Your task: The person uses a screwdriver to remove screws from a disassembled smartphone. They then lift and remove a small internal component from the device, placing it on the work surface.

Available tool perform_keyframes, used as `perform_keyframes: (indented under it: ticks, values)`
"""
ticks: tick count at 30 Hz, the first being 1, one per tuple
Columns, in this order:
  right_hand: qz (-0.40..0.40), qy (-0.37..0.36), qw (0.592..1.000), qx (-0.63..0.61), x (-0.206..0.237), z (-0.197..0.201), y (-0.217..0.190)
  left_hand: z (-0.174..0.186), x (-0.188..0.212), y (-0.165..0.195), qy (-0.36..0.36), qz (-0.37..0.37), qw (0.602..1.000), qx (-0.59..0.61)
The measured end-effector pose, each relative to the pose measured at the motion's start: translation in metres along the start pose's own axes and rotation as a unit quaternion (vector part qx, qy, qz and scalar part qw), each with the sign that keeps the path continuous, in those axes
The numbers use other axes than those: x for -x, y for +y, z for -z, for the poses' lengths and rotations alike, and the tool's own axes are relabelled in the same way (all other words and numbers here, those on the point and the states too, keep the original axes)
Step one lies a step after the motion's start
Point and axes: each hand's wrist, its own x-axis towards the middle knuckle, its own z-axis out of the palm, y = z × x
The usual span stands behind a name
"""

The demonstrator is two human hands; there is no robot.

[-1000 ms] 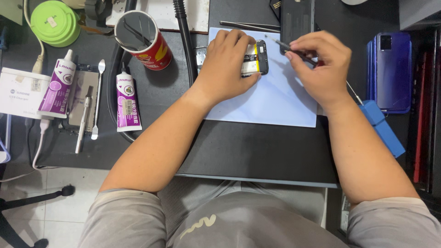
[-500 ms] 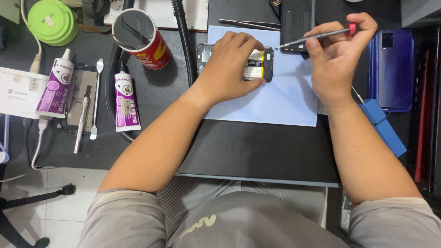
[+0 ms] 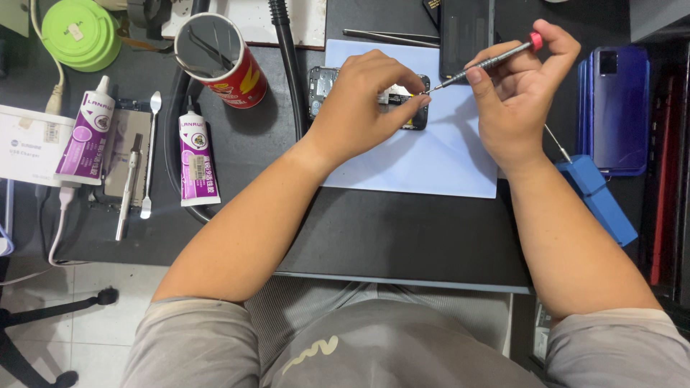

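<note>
- Left hand [image 3: 363, 97] clamps the phone [image 3: 320, 86] flat on the paper [image 3: 424, 162], steadying it.
- Right hand [image 3: 521, 93], at three o'clock, pinches a screwdriver [image 3: 485, 61], tip angled toward the phone.

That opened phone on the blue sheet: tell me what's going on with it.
A person is working on the opened phone, which lies on a light blue sheet on the dark bench. The left hand steadies it from above. The right hand holds a thin precision screwdriver with a red cap, its tip pointed at the phone's near end. Two purple glue tubes lie off to the left.
</note>
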Motion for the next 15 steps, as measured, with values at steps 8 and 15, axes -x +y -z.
perform_keyframes:
  ticks: [8,15]
  values:
    - [0.011,-0.003,1.000,0.008,0.003,-0.001,0.002,-0.003,0.001,-0.003,-0.016,-0.014,1.000,0.006]
    - [0.067,-0.025,0.996,0.056,0.000,-0.005,-0.008,0.002,0.005,0.001,-0.050,0.000,0.998,-0.044]
